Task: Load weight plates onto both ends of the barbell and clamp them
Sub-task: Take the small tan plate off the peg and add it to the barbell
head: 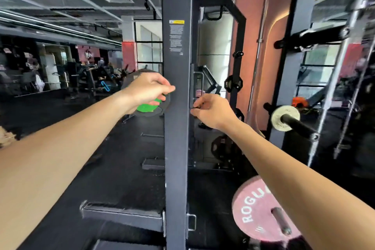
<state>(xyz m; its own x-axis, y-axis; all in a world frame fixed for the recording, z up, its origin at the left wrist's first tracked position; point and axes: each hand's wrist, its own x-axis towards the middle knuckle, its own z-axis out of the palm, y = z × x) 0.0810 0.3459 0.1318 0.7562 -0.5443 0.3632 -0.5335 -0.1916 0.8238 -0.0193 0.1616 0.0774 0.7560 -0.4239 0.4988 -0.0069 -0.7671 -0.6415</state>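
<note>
A dark weight plate with a green centre (pixel 146 107) hangs left of the black rack upright (pixel 176 128), partly hidden behind it. My left hand (pixel 148 89) grips this plate's upper rim. My right hand (pixel 213 110) is on the other side of the upright, fingers pinched on a small dark part (pixel 195 107) at the upright's edge; what it is I cannot tell. A pink ROGUE plate (pixel 255 209) sits on a metal peg low on the right. Further right, a bar (pixel 298 125) with a black sleeve carries a small grey plate (pixel 281 115).
Black plates (pixel 233 84) hang on a second upright behind my right hand. A bare barbell (pixel 257 57) stands upright against the pink wall. The rack's foot bars (pixel 121 215) lie on the black floor. Gym machines fill the far left.
</note>
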